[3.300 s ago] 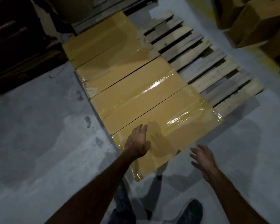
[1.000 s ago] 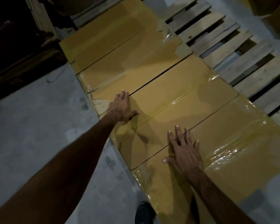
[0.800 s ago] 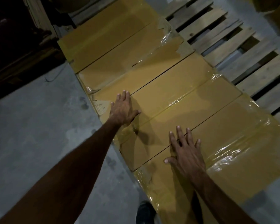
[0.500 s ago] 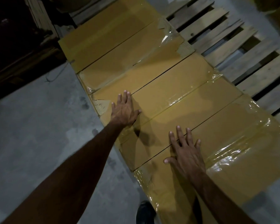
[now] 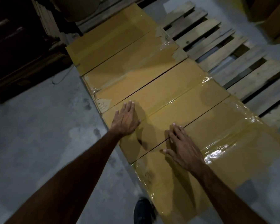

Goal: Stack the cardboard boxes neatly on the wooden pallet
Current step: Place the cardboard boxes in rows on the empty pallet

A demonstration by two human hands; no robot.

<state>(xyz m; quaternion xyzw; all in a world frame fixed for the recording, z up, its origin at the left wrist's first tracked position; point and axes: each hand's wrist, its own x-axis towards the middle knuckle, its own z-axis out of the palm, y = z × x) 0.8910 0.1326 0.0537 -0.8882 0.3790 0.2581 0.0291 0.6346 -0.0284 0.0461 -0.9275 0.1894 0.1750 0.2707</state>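
A person's left hand [image 5: 125,121] lies flat, fingers straight, on the middle flat tan cardboard box [image 5: 165,109] sealed with clear tape, while the right hand [image 5: 184,148] spreads open across the seam onto the nearest tape-wrapped tan box [image 5: 217,151]; neither grips anything. Three such boxes, with a farther one [image 5: 128,57] beyond, lie edge to edge in a row along the left side of the weathered slatted wooden pallet [image 5: 242,68] on a grey concrete floor [image 5: 39,135]. The step appears to be squaring the row; next, seemingly, a gentle push to close the gaps, then fetching another box. All boxes are sealed, so their contents cannot be told.
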